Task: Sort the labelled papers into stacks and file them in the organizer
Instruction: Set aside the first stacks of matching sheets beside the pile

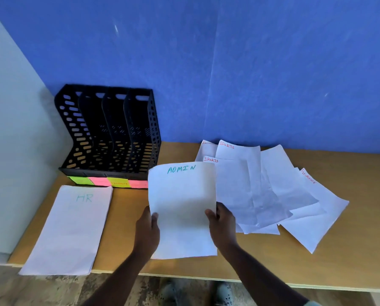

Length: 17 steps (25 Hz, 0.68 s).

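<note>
Wooden desk (273, 257), blue wall behind. Left hand (146, 230) and right hand (223, 221) pinch ADMIN sheet (182, 206) by side edges. Risk: sheet sags, snags unsorted papers (262, 191) right of grip, scattering them.

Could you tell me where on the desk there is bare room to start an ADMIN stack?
Bare desk shows between the HR stack and the ADMIN sheet held by the left hand and right hand. Another patch lies between the organizer and the scattered papers. The right side is crowded with overlapping sheets.
</note>
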Each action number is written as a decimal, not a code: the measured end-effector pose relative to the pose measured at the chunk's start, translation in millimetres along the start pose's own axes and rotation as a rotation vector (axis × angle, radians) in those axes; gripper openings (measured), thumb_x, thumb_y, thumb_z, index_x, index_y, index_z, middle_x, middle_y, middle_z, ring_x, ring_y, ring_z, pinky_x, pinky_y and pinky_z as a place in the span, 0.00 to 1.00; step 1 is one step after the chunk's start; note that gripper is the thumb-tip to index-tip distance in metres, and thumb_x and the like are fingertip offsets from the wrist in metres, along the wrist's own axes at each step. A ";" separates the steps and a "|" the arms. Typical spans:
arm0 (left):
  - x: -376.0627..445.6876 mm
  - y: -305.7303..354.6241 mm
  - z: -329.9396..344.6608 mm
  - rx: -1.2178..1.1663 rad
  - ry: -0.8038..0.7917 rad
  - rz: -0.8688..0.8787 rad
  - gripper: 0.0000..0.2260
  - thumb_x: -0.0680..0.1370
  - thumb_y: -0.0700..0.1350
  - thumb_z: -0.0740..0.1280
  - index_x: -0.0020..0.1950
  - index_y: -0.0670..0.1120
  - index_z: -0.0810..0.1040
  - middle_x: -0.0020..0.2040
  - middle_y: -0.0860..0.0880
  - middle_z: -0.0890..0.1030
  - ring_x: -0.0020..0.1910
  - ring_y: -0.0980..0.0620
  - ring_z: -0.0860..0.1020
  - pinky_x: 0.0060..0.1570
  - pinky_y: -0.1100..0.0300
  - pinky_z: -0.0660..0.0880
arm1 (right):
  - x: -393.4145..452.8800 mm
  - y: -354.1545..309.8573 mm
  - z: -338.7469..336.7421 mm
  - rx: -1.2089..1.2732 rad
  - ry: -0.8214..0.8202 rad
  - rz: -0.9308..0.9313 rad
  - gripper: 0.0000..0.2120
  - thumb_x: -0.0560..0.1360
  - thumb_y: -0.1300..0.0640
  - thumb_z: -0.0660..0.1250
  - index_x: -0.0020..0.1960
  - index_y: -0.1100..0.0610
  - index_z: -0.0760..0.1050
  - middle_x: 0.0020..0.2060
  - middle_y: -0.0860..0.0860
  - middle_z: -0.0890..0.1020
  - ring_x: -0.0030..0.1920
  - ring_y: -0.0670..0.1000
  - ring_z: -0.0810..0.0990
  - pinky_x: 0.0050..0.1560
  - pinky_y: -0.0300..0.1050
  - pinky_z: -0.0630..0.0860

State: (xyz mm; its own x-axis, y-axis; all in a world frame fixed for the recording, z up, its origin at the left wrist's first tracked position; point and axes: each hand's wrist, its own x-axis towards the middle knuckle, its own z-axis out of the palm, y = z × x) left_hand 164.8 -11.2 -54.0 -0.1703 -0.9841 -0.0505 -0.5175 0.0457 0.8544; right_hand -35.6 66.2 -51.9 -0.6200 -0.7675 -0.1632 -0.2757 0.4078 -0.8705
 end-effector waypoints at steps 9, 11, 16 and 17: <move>21.2 -71.4 -65.4 0.225 -0.088 -0.415 0.07 0.78 0.39 0.65 0.41 0.40 0.79 0.34 0.47 0.76 0.34 0.47 0.74 0.32 0.59 0.66 | -13.5 5.8 73.0 0.045 -0.292 0.487 0.03 0.73 0.65 0.72 0.45 0.62 0.84 0.37 0.57 0.84 0.34 0.53 0.78 0.33 0.40 0.70; 25.7 -82.9 -81.2 0.289 -0.062 -0.453 0.08 0.76 0.42 0.68 0.37 0.42 0.79 0.32 0.48 0.77 0.31 0.48 0.74 0.31 0.60 0.67 | -14.4 2.0 92.4 0.040 -0.321 0.542 0.04 0.72 0.67 0.72 0.47 0.65 0.83 0.38 0.60 0.83 0.35 0.54 0.77 0.35 0.43 0.69; 38.8 -106.0 -112.7 0.385 0.016 -0.516 0.09 0.71 0.34 0.64 0.33 0.41 0.80 0.39 0.40 0.84 0.42 0.37 0.80 0.37 0.59 0.69 | -13.0 -14.5 141.9 -0.029 -0.305 0.558 0.04 0.70 0.69 0.70 0.45 0.69 0.82 0.34 0.57 0.78 0.29 0.51 0.73 0.27 0.36 0.65; 40.7 -108.6 -116.0 0.386 0.014 -0.520 0.10 0.69 0.33 0.62 0.30 0.41 0.77 0.39 0.39 0.83 0.43 0.35 0.80 0.34 0.59 0.69 | -12.3 -16.6 148.7 -0.040 -0.295 0.552 0.04 0.70 0.70 0.70 0.44 0.68 0.82 0.34 0.57 0.78 0.29 0.51 0.73 0.25 0.35 0.64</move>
State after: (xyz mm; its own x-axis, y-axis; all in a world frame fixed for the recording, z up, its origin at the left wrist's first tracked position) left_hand 311.4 -76.1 -88.8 0.1934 -0.8967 -0.3982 -0.7941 -0.3815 0.4732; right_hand 85.8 -4.7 -104.6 -0.4511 -0.5405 -0.7102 -0.0036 0.7969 -0.6041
